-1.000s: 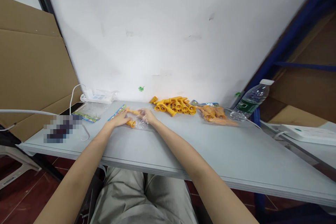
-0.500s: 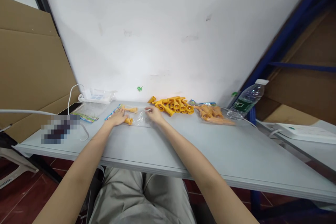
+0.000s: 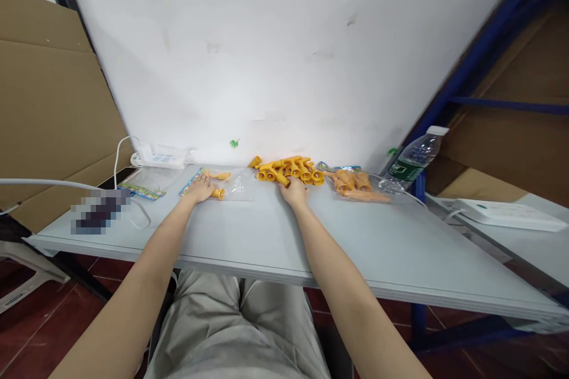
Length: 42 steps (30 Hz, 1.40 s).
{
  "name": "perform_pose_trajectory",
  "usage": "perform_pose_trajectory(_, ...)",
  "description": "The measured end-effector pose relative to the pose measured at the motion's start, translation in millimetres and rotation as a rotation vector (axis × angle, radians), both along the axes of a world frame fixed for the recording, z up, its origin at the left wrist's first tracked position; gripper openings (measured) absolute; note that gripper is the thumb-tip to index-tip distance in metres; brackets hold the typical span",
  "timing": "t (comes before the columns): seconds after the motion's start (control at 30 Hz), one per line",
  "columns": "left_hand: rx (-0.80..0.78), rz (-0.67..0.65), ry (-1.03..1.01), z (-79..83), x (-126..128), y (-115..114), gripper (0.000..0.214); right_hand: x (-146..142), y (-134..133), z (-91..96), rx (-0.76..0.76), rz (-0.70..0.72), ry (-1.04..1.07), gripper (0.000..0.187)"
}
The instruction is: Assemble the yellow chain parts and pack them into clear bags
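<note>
My left hand (image 3: 201, 188) lies flat, fingers apart, over the printed header end of a clear plastic bag (image 3: 240, 188). Inside or under the film are yellow horn-shaped plastic pieces (image 3: 219, 193), partly covered by my fingers. My right hand (image 3: 294, 192) is at the near side of a pile of yellow horn-shaped pieces (image 3: 306, 169). Its fingers close around the flared end of one yellow horn-shaped piece (image 3: 279, 177); the fingertips are partly hidden. To the right lies a filled bag of similar pieces (image 3: 355, 183).
A flat clear bag (image 3: 153, 181) with a printed header lies at the left, near a white power strip (image 3: 162, 158) and cables. On the right, a tilted water bottle (image 3: 413, 160) stands near a blue frame. A white wall (image 3: 284, 71) rises behind the table (image 3: 249, 234).
My right hand has moved right, from the clear bag's open end to the pile, and has taken hold of a yellow piece. My left hand stays on the bag. The view has shifted slightly.
</note>
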State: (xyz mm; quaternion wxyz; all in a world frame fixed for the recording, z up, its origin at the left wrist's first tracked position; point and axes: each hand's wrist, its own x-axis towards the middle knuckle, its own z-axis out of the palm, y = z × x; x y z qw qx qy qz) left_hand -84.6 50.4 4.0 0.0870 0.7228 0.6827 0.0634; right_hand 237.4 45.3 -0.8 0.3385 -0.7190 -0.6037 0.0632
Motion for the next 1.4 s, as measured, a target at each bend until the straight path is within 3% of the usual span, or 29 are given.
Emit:
perform_pose_trajectory(0.27,0.125,0.100,-0.050,-4.5,5.3,-12.6,0.062,-4.0,3.4,10.4,0.431,0.132,0.292,0.036)
perform_pose_trajectory(0.43,0.129,0.108,-0.057,-1.9,7.0,-16.5,0.062,-14.0,-10.6,25.9,0.502,0.138,0.366,0.043)
perform_pose_trajectory(0.6,0.126,0.112,-0.061,-1.0,6.8,-16.5,0.060,-24.3,-24.9,40.0,0.564,0.152,0.202,0.047)
perform_pose_trajectory(0.73,0.105,0.119,-0.057,-1.4,7.0,-16.2,0.061,-30.6,-27.1,38.2,0.450,0.343,0.063,0.051)
perform_pose_trajectory(0.9,0.120,0.103,-0.072,-0.8,7.2,-17.0,0.060,-38.3,-26.7,26.1,0.150,0.492,-0.150,0.055)
perform_pose_trajectory(1.0,0.108,0.111,-0.076,0.4,7.6,-17.7,0.061,-41.2,-26.0,19.7,0.039,0.507,-0.217,0.057)
perform_pose_trajectory(1.23,0.124,0.104,-0.065,0.7,7.5,-18.5,0.060,-33.5,-18.4,18.5,-0.021,0.560,-0.233,0.061)
perform_pose_trajectory(1.3,0.135,0.097,-0.061,-0.6,7.2,-18.0,0.060,-26.7,-17.9,22.9,-0.085,0.497,-0.284,0.055)
perform_pose_trajectory(1.4,0.145,0.095,-0.046,-2.7,6.8,-16.8,0.059,-16.7,-19.8,30.2,-0.202,0.389,-0.366,0.027)
